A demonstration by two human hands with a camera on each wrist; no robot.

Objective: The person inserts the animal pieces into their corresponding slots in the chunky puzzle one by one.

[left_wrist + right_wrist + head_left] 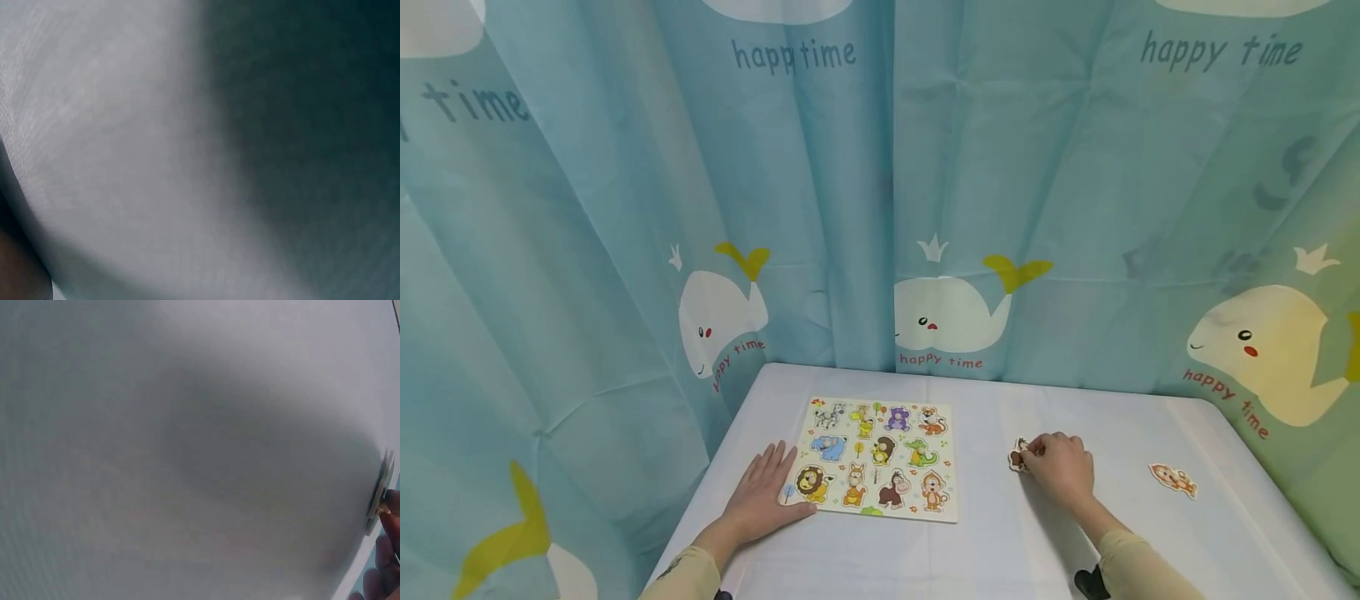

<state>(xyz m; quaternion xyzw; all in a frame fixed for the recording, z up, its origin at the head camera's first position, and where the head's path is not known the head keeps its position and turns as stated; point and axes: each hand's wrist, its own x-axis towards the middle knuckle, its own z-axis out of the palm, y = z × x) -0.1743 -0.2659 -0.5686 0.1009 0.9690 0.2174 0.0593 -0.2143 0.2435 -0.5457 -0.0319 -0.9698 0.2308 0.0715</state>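
A wooden puzzle board with several cartoon animals lies left of centre on the white table. My left hand rests at the board's lower left corner, its fingers straight and spread along the left edge. To the right of the board, my right hand pinches a brown ape puzzle piece between thumb and fingers. The right wrist view shows this piece edge-on, tilted up at the fingertips. An orange monkey puzzle piece lies apart, farther right. Only cloth and shadow fill most of the left wrist view.
The white-covered table has rounded far corners. A blue curtain with whale prints hangs right behind its far edge and along both sides.
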